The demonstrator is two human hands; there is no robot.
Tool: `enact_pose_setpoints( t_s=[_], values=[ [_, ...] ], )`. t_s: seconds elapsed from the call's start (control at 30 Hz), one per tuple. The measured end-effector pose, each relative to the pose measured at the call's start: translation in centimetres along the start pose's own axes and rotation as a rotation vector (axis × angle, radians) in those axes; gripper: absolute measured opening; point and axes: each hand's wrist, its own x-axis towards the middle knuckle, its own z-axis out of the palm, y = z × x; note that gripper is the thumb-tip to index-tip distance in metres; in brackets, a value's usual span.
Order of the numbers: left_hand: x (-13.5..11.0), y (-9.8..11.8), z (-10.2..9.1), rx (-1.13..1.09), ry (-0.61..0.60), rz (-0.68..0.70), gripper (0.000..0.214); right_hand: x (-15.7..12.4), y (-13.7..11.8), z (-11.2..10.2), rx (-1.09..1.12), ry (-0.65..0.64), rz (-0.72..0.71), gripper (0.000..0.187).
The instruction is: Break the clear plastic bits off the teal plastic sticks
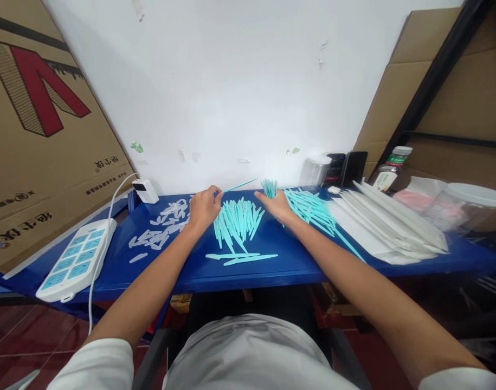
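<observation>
My left hand (pixel 204 208) pinches one thin turquoise stick (pixel 240 186) that points right and up over the blue table (pixel 296 262). My right hand (pixel 277 206) is closed round a small upright bunch of turquoise sticks (pixel 269 188). Between the hands lies a loose pile of turquoise sticks (pixel 236 221). Two longer sticks (pixel 242 258) lie flat nearer the table's front edge. Another spread of turquoise sticks (pixel 313 208) lies right of my right hand.
Pale clear pieces (pixel 160 234) are scattered left of my left hand. A white power strip (pixel 77 259) and white charger (pixel 145 190) sit far left. White sleeves (pixel 390 222), a jar (pixel 315 171), a bottle (pixel 390 169), a lidded tub (pixel 469 208) stand right. Cardboard (pixel 36 130) leans left.
</observation>
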Motion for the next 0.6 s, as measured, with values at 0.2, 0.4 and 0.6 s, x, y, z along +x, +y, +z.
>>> enact_pose_setpoints(
  t_s=[0.2,0.4,0.6],
  values=[
    [0.0,0.1,0.0,0.007,0.011,0.019,0.029,0.7,-0.2,-0.8,0.003,-0.047,-0.034,0.038],
    [0.0,0.1,-0.1,0.014,0.003,-0.002,0.031,0.0,0.9,0.5,0.272,-0.122,0.064,0.030],
    [0.0,0.0,0.1,0.014,0.005,0.009,0.030,-0.5,1.9,1.5,0.249,-0.074,0.157,0.038]
  ],
)
